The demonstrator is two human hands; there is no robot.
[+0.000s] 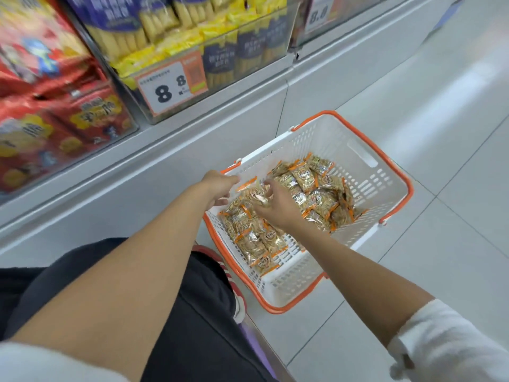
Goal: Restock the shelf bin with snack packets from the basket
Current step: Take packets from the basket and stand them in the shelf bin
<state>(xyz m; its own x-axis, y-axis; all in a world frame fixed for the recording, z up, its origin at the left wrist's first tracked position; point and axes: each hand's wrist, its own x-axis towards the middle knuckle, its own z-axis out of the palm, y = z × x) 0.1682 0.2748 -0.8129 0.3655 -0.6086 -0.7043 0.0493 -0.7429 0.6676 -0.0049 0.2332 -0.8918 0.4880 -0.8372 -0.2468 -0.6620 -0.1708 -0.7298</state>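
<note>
Only one camera was there, worn on the person's head and looking forward and steeply down. The basket (325,139) sat just right of the middle of its view, near enough that the labels on the snack packets (303,175) showed as round marks. Both forearms came in from the bottom edge towards the basket. Above and left of the basket the shelf bin (220,64) slanted across the top, blurred. Right of the basket lay tiled floor (454,161), its lines bent by the wide lens.
</note>
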